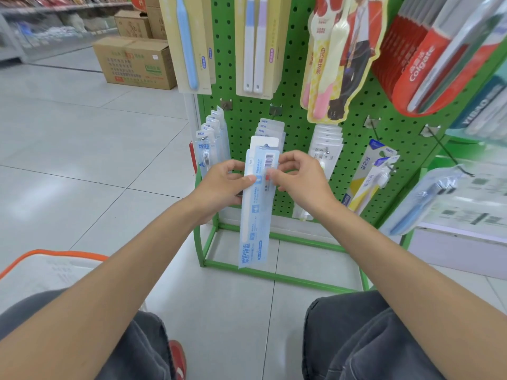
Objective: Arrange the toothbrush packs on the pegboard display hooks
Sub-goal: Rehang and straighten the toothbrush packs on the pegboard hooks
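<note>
A long pale-blue toothbrush pack (256, 215) hangs down in front of the green pegboard (296, 86), its barcode side facing me. My left hand (223, 185) grips its upper left edge, thumb on the front. My right hand (299, 178) pinches the upper right edge near the barcode. The pack's top sits just in front of a row of similar packs (270, 130) on the middle lower hook. More of the same packs (210, 141) hang on the hook to the left, and white packs (327, 144) hang to the right.
Larger toothbrush packs (192, 42) hang on the upper hooks; red Colgate packs (419, 61) jut out at the upper right. A bare hook (447, 149) sticks out at the right. Cardboard boxes (134, 63) stand on the floor behind. An orange-rimmed basket (52, 266) sits by my left knee.
</note>
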Available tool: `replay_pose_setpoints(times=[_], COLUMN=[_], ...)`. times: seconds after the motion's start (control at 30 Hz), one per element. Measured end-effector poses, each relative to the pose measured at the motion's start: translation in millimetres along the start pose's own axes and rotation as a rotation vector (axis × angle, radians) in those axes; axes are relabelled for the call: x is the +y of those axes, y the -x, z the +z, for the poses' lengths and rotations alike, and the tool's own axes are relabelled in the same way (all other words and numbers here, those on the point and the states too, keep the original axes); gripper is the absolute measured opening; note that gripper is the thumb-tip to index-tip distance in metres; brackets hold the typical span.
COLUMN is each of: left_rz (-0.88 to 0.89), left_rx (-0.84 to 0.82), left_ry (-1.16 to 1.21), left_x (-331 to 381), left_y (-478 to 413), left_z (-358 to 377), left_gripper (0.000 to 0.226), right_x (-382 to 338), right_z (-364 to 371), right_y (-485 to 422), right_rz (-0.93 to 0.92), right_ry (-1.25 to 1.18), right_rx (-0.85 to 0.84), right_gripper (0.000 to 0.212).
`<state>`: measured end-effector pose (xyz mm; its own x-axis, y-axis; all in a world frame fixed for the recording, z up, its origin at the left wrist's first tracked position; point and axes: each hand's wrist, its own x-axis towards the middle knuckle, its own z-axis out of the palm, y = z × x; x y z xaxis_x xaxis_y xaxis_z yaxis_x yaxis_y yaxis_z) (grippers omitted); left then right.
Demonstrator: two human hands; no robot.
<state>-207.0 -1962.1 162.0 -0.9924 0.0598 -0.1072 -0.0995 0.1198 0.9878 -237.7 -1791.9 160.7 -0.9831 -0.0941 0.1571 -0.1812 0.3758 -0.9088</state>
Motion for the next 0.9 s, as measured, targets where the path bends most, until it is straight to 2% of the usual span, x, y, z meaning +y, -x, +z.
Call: replay_pose_setpoints(times=[0.13, 0.33, 0.37, 0.47, 0.5, 0.67, 0.9], left_rz=[0.075, 0.096, 0.097, 0.097, 0.085, 0.044, 0.074], left_rx=[0.057, 0.031, 0.041, 0.099, 0.107, 0.039, 0.046], left_ry=[-0.048, -0.100, -0.097, -0.105, -0.104, 0.013, 0.004], left_x=[0, -1, 0, 3, 4, 2, 5], left_y=[3, 5, 5, 3, 1, -6, -17], left_z=[4, 8, 8, 6, 6, 13, 21], left_gripper=[0.030, 0.055, 0.056, 0.057, 0.058, 0.056, 0.043], right_x=[-7, -8, -7, 0, 2, 4, 8], right_z=[5, 10, 10, 12, 12, 13, 12], right_y=[7, 9, 8, 3, 2, 1, -12], right_rz=[0.037, -0.009, -0.006, 0.006, 0.017, -0.003, -0.009], right_ry=[-0.055, -0.025, -0.023, -0.004, 0.017, 0.027, 0.007], right_rx=[-0.109, -0.229, -0.231, -0.124, -0.075, 0.035, 0.125], right_gripper=[0.051, 0.070, 0.066, 0.029, 0.023, 0.022, 0.014])
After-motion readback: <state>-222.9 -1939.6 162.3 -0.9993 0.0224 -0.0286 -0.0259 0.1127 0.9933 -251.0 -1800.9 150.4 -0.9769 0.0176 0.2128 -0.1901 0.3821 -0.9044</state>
